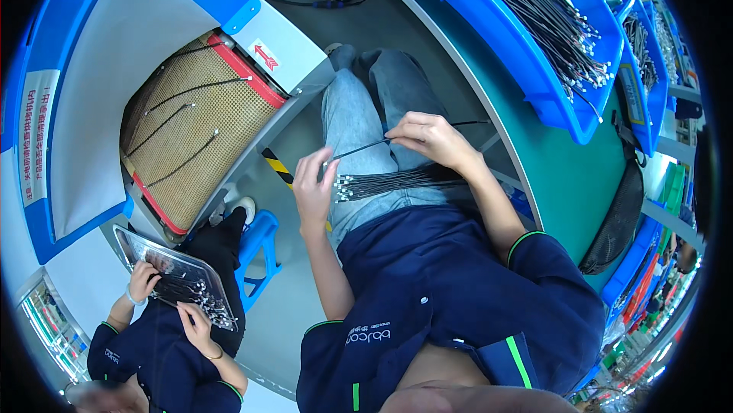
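Note:
Between my two hands a thin black cable [359, 149] is stretched above my lap. My left hand [313, 180] pinches it near one end, fingers closed. Further along, my right hand [427, 137] grips the same cable between thumb and fingertips, and its other end sticks out to the right past the hand. Across my thighs lies a bundle of black cables [397, 182] with small white connectors at the left end. My right forearm hides the bundle's right end.
On the left, a conveyor belt [202, 111] with red edges carries several black cables out of a blue-and-white machine [134, 39]. A co-worker holds a clear tray [126, 239] of cables beside a blue stool [262, 249]. Right, a green table [561, 176] bears a blue bin [527, 54] of cables and a black pouch [617, 218].

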The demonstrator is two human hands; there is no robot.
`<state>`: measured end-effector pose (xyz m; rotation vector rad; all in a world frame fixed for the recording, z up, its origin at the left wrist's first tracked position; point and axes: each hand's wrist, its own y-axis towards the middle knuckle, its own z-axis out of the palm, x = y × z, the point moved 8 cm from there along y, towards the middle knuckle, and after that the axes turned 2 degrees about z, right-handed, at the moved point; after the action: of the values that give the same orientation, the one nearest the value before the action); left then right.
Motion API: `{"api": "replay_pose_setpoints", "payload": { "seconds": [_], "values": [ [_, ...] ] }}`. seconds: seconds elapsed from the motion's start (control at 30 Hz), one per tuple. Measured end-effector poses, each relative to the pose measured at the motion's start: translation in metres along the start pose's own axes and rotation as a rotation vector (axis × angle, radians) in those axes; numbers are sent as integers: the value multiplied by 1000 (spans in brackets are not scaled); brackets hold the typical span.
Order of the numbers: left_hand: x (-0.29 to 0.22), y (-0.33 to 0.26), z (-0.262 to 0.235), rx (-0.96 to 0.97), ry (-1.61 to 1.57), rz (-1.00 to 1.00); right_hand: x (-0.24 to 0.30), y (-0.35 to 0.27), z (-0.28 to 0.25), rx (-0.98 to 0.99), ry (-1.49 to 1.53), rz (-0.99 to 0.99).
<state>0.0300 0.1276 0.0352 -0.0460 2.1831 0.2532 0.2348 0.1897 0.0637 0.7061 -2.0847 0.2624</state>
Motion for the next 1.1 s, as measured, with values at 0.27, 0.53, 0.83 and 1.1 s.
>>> {"api": "replay_pose_setpoints", "payload": {
  "seconds": [0.27,0.53,0.83,1.1],
  "values": [
    [52,-33,55,-17,-769,-478,7,9,18,-27,8,16],
    [40,-45,90,-253,-1483,-663,14,17,39,21,-5,56],
    [78,-48,52,-436,-1415,-586,-11,2,-5,-3,-236,58],
    [91,-49,37,-480,-1419,-539,-25,-5,-17,-64,-68,140]
  ]
}}
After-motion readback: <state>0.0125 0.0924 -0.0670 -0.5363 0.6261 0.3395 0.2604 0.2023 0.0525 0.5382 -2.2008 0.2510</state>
